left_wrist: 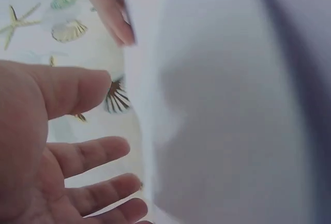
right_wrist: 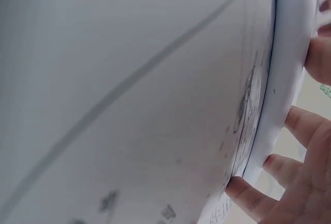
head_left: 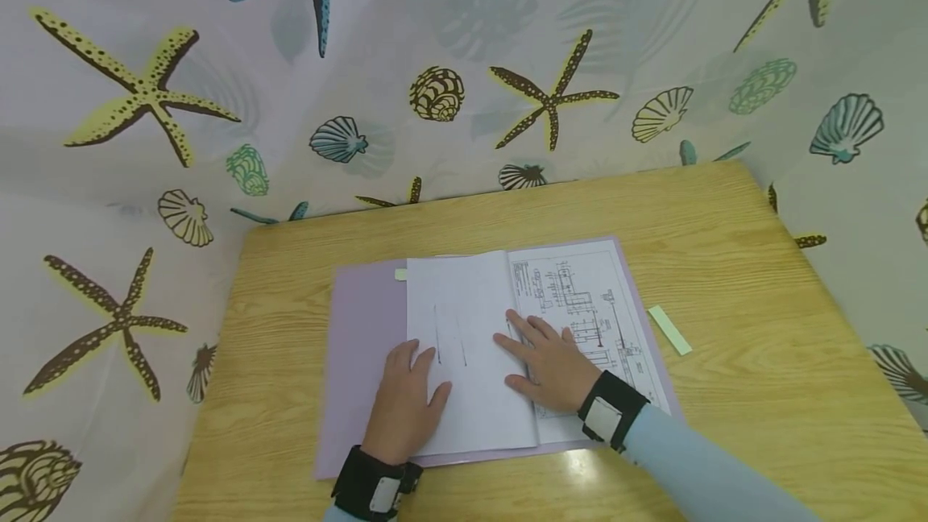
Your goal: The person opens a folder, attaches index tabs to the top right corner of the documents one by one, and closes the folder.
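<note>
A purple folder (head_left: 366,361) lies spread on the table with white sheets in it. Its left sheet (head_left: 471,409) is nearly blank with a few thin lines; the right one is a printed technical drawing (head_left: 623,329). My left hand (head_left: 406,409) rests at the left edge of the blank sheet, fingers extended and thumb apart. Across the fold between the sheets lies my right hand (head_left: 554,369), fingers spread and touching the paper. In the right wrist view, fingertips of the right hand (right_wrist: 300,167) touch the paper beside the fold. Neither hand grips anything.
A pale green strip (head_left: 670,330) lies on the wooden table (head_left: 754,377) right of the folder. A small green tab (head_left: 400,274) shows at the blank sheet's upper left. Behind the table hangs a cloth (head_left: 406,151) printed with starfish and shells.
</note>
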A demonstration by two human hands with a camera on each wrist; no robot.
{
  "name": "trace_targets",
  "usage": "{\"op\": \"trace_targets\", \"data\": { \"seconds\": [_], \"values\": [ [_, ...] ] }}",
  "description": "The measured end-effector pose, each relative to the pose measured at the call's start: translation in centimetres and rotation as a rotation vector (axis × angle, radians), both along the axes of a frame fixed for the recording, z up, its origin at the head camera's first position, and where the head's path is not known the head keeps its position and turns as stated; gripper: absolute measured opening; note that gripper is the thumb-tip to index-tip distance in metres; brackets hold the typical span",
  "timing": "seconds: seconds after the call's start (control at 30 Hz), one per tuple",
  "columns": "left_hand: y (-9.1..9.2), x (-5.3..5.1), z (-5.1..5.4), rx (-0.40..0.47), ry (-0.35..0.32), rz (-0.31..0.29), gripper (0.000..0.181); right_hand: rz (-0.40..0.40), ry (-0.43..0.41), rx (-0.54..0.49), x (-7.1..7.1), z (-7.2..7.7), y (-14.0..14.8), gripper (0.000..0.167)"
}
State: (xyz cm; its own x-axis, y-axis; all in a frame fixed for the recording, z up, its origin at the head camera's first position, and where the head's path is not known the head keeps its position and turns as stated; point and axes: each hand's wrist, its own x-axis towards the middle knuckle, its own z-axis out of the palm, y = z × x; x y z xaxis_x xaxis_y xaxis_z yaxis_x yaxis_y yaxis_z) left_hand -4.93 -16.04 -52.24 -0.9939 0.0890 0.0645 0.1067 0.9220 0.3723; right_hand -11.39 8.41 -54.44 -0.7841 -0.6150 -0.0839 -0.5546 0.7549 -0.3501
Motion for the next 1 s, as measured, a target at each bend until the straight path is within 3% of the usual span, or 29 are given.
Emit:
{"op": "trace_targets", "data": {
  "seconds": [0.17, 0.33, 0.4, 0.5, 0.63, 0.87, 1.0],
  "values": [
    [2.8, -0.7, 1.3, -0.084, 0.013, -0.171, 0.055, 0.002, 0.007, 0.01, -0.1, -0.1, 0.1, 0.062],
    [5.4, -1.4, 0.9, -0.107, -0.014, -0.289, 0.061, -0.006, 0.027, 0.035, -0.2, -0.4, 0.2, 0.063],
    [5.9, -1.5, 0.3, -0.098, -0.037, -0.279, 0.065, -0.002, 0.019, 0.026, -0.2, -0.4, 0.1, 0.063],
    [6.1, -1.7, -0.9, -0.086, -0.073, -0.217, 0.07, 0.005, 0.004, 0.026, -0.2, -0.3, 0.1, 0.064],
    [5.8, -1.9, -2.1, -0.029, -0.068, -0.166, 0.07, -0.001, 0.005, 0.032, -0.2, -0.2, 0.2, 0.065],
    [5.2, -2.1, -3.5, 0.023, -0.031, -0.119, 0.068, -0.001, -0.019, -0.023, -0.2, 0.1, 0.3, 0.063],
    [5.2, -2.0, -3.6, 0.024, -0.032, -0.112, 0.065, 0.011, -0.04, -0.054, -0.4, 0.2, 0.6, 0.063]
  ]
}}
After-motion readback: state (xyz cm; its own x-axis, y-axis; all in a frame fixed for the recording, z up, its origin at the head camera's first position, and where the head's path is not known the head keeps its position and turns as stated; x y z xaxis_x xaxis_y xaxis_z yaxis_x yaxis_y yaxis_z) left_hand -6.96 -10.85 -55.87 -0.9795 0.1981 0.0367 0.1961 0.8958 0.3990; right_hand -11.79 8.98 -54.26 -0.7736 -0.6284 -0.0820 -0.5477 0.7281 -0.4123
